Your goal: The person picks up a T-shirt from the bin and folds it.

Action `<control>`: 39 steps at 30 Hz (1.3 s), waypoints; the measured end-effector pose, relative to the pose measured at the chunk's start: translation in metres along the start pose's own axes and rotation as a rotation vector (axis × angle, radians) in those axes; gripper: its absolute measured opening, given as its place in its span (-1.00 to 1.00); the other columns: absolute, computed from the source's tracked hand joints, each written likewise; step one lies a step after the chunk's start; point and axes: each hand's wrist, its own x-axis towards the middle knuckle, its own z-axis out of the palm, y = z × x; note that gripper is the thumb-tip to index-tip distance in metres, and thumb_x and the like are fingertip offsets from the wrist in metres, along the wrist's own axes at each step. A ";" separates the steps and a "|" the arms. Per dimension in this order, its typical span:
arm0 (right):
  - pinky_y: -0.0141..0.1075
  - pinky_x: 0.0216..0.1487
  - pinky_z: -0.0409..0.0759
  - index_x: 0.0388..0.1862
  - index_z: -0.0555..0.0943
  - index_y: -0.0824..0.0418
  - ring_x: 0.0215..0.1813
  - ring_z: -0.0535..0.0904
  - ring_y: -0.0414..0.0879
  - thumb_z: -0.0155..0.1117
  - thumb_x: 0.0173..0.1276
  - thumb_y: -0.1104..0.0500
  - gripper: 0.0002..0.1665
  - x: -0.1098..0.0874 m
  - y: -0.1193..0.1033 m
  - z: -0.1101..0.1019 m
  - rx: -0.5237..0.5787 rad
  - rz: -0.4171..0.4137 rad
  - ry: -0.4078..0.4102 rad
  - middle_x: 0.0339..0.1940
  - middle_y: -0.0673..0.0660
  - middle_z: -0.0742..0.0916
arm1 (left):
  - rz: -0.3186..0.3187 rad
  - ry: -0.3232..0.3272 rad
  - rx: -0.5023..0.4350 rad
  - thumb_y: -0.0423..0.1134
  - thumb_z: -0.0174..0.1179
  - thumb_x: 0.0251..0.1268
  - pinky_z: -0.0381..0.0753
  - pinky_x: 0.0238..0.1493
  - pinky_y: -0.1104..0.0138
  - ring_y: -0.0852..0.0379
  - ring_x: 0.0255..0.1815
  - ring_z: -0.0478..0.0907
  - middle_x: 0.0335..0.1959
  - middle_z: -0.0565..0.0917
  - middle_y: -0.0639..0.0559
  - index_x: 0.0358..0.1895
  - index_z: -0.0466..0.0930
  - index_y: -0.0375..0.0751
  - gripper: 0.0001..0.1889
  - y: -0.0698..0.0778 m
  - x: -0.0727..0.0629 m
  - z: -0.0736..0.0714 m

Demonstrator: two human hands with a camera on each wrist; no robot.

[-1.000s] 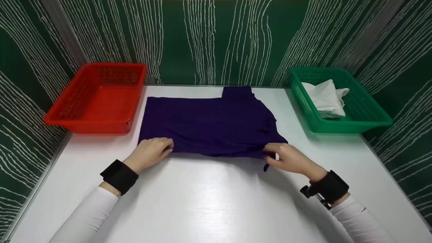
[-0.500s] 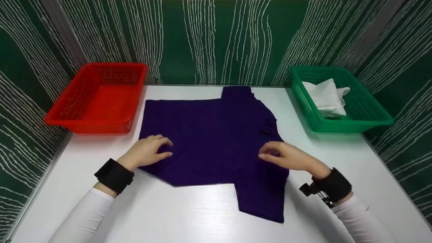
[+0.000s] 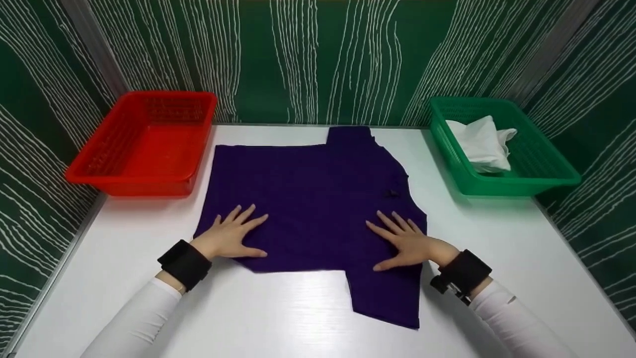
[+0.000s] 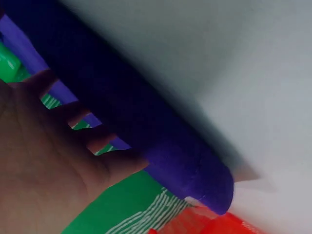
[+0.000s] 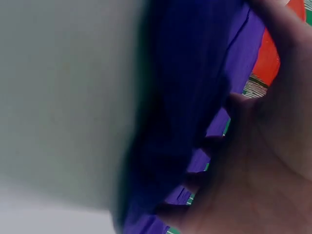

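A: Where do we have the shirt (image 3: 308, 189)?

B: Spread on the worktop (image 3: 303, 318), between the red basket (image 3: 144, 187) and the green basket (image 3: 521, 187). Neck end to the green side, hem end to the red; far sleeve (image 3: 349, 136) points away, near sleeve (image 3: 385, 298) points to the near side. We also note a white cloth (image 3: 479, 146) in the green basket.

A: And the hands?

B: Left hand (image 3: 229, 237) spread wide, palm down, over the hem end. Right hand (image 3: 410, 247) likewise, fingers fanned, just above the near sleeve — we see neither gripping. How firmly they press, we cannot tell; the wrist views are too dark and blurred to help.

A: Which step do we log?

B: Smoothing, we judge: palms well apart, fabric mostly flat. The near hem corner (image 3: 261, 266) runs aslant beside the left hand — perhaps tucked under, we cannot be sure.

A: What does the next move call for?

B: By our reading, checking that corner and easing it straight. Any fold after that would want a pinch at both ends of the near edge and an even lift, so no layer drags.
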 end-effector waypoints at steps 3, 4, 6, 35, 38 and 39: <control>0.56 0.53 -0.26 0.72 -0.05 -0.01 0.70 -0.33 0.51 0.44 0.17 -0.41 0.34 0.000 0.002 -0.001 -0.002 0.011 -0.006 0.75 0.32 -0.12 | -0.004 -0.009 0.004 0.33 0.28 0.26 -0.17 0.46 -0.58 -0.50 0.69 -0.21 0.72 -0.08 -0.25 0.66 0.06 0.08 -0.01 -0.002 0.005 -0.001; 0.56 0.52 -0.27 0.72 -0.05 -0.01 0.69 -0.33 0.51 0.45 0.16 -0.41 0.35 0.000 0.003 -0.001 0.002 0.012 -0.005 0.74 0.33 -0.12 | -0.003 -0.011 0.004 0.34 0.28 0.26 -0.19 0.46 -0.58 -0.50 0.70 -0.22 0.73 -0.09 -0.24 0.67 0.05 0.08 0.00 -0.002 0.008 -0.001; 0.56 0.52 -0.28 0.72 -0.06 -0.02 0.70 -0.34 0.50 0.45 0.15 -0.41 0.35 -0.001 0.006 -0.002 0.008 0.024 -0.005 0.75 0.32 -0.13 | 0.000 -0.017 0.009 0.36 0.26 0.26 -0.22 0.48 -0.57 -0.49 0.70 -0.24 0.73 -0.11 -0.23 0.67 0.03 0.11 0.00 -0.002 0.013 -0.001; 0.56 0.52 -0.30 0.72 -0.02 0.01 0.68 -0.30 0.54 0.42 0.15 -0.45 0.35 -0.009 0.032 -0.016 0.044 0.116 0.031 0.74 0.36 -0.11 | 0.100 0.064 0.184 0.49 0.16 0.23 0.14 0.51 -0.44 -0.43 0.66 0.06 0.68 0.11 -0.27 0.63 0.16 0.06 -0.01 0.051 0.023 0.021; 0.53 0.55 -0.30 0.72 0.00 -0.01 0.70 -0.27 0.49 0.34 0.23 -0.46 0.26 -0.003 0.021 -0.011 0.046 0.117 0.073 0.75 0.34 -0.08 | 0.113 0.101 0.225 0.50 0.17 0.20 0.23 0.47 -0.43 -0.42 0.64 0.14 0.65 0.18 -0.27 0.62 0.19 0.05 0.00 0.055 0.019 0.027; 0.52 0.56 -0.29 0.72 0.01 -0.02 0.71 -0.26 0.48 0.30 0.26 -0.46 0.23 0.000 0.015 -0.008 0.048 0.109 0.087 0.75 0.33 -0.07 | 0.115 0.117 0.242 0.50 0.16 0.22 0.26 0.46 -0.41 -0.42 0.62 0.16 0.65 0.20 -0.27 0.62 0.20 0.05 -0.01 0.056 0.018 0.028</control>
